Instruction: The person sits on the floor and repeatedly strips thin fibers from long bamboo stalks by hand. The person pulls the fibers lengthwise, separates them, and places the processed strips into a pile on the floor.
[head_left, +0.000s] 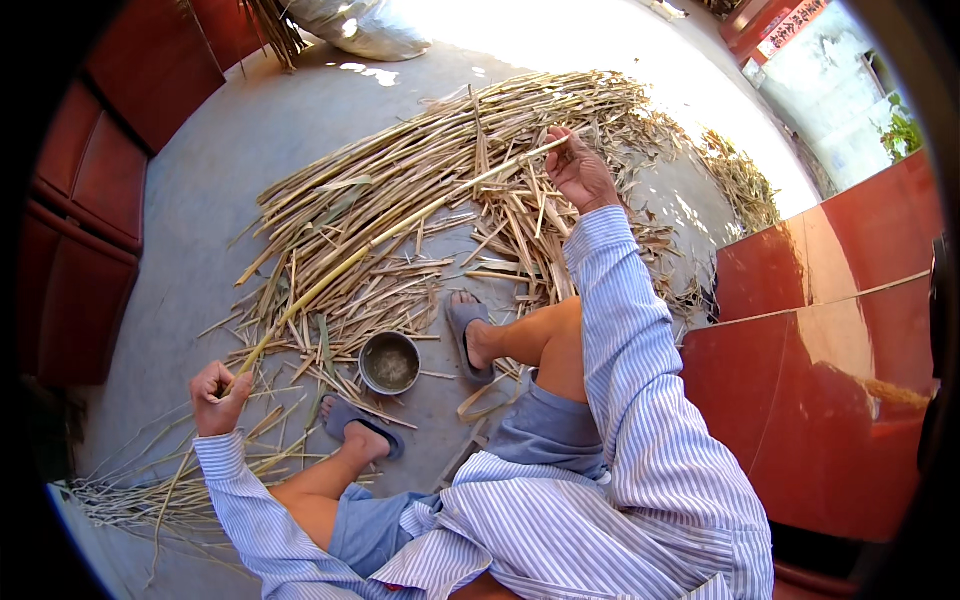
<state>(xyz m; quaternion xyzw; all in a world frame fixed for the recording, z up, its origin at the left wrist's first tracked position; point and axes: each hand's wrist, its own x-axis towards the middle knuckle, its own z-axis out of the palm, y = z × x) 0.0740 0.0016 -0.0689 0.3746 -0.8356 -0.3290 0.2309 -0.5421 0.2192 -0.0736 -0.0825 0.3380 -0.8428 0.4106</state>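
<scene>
A long yellowish reed stalk (375, 243) stretches slantwise between my two hands, in front of a big heap of dry stalks. At its lower left end my left hand (220, 397) is closed round it. Out to the upper right, my right hand (580, 172) pinches the other end between thumb and fingers. Below the stalk lies the heap of stalks (380, 190), laid mostly side by side, with loose husks and stripped pieces (525, 225) beside it. A round metal bowl (390, 362) with something murky in it stands on the floor between my feet.
Thin stripped stalks (150, 500) lie at the lower left. Dark red cabinets (80, 200) line the left side, and glossy red panels (800, 400) stand close on the right. A pale sack (360, 25) rests at the back. More husks (740, 180) lie far right.
</scene>
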